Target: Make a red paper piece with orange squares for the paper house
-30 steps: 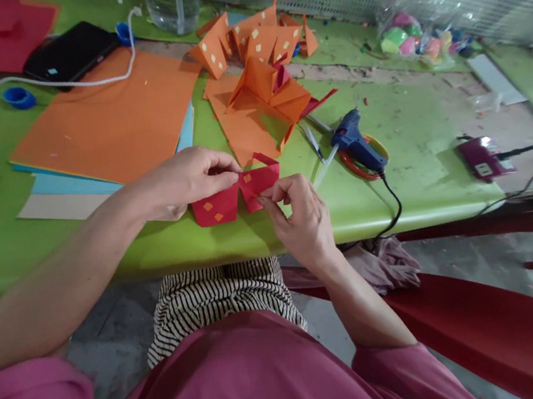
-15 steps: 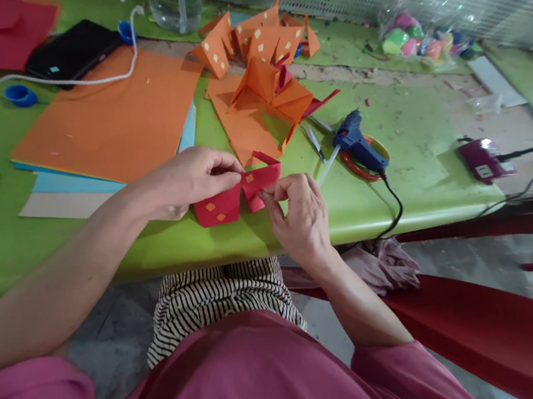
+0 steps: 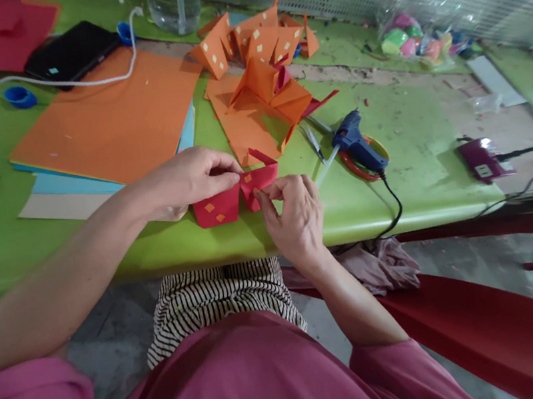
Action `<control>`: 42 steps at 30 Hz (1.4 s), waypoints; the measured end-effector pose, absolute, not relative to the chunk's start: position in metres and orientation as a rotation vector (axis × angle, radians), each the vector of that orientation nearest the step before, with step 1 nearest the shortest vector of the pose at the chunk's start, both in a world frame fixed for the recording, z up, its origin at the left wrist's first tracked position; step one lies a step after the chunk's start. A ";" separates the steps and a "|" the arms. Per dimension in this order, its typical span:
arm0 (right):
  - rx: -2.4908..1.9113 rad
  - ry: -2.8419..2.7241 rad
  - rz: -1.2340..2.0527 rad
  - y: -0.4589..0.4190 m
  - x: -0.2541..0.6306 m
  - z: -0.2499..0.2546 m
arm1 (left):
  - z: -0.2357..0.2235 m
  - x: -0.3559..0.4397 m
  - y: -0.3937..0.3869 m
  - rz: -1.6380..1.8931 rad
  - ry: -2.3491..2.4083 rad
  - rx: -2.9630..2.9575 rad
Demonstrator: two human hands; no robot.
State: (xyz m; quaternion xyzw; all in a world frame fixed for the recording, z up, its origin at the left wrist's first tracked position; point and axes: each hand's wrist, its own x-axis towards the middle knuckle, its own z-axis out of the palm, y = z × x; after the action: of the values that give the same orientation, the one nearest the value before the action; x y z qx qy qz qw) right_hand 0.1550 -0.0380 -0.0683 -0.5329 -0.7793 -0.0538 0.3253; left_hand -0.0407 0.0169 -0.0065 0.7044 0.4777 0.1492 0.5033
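A folded red paper piece (image 3: 219, 205) with small orange diamonds on it is held low over the front of the green table (image 3: 172, 245). My left hand (image 3: 193, 181) pinches its upper edge between thumb and fingers. At the right part of the paper, my right hand (image 3: 294, 215) is closed, thumb and forefinger together on its face; a small bit may sit under the fingertips, too small to make out. Just behind lie an orange paper sheet (image 3: 241, 119) and a folded orange paper shape (image 3: 280, 93). Tweezers (image 3: 314, 141) rest to the right.
A blue glue gun (image 3: 355, 138) lies on a tape roll, its cord hanging over the table edge. Orange paper sheets (image 3: 112, 116) and a black phone (image 3: 71, 52) are at left. Dotted orange folded papers (image 3: 255, 36) stand behind, near a clear container (image 3: 174, 1). A purple power box (image 3: 485, 158) is at right.
My right hand has shifted slightly left along the red paper, its thumb and forefinger now pressing nearer the middle. My left hand keeps its pinch in about the same place.
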 end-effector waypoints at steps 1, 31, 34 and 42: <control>-1.401 -2.035 -0.147 -0.037 0.155 -0.069 | -0.006 -0.041 0.017 0.358 1.152 1.703; -1.223 -2.345 -0.428 -0.058 0.176 -0.071 | -0.013 -0.040 0.018 0.330 1.132 1.317; -1.203 -2.315 -0.448 -0.055 0.173 -0.071 | -0.011 -0.039 0.017 0.373 1.125 1.264; -1.231 -2.305 -0.433 -0.054 0.168 -0.072 | -0.011 -0.039 0.017 0.451 1.103 1.157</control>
State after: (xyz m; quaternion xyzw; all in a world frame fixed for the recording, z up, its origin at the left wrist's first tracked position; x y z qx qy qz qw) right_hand 0.1681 -0.0539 -0.0717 -0.4507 -0.8439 -0.1585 0.2441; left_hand -0.0392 0.0172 -0.0111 0.5142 0.4901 0.2006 0.6746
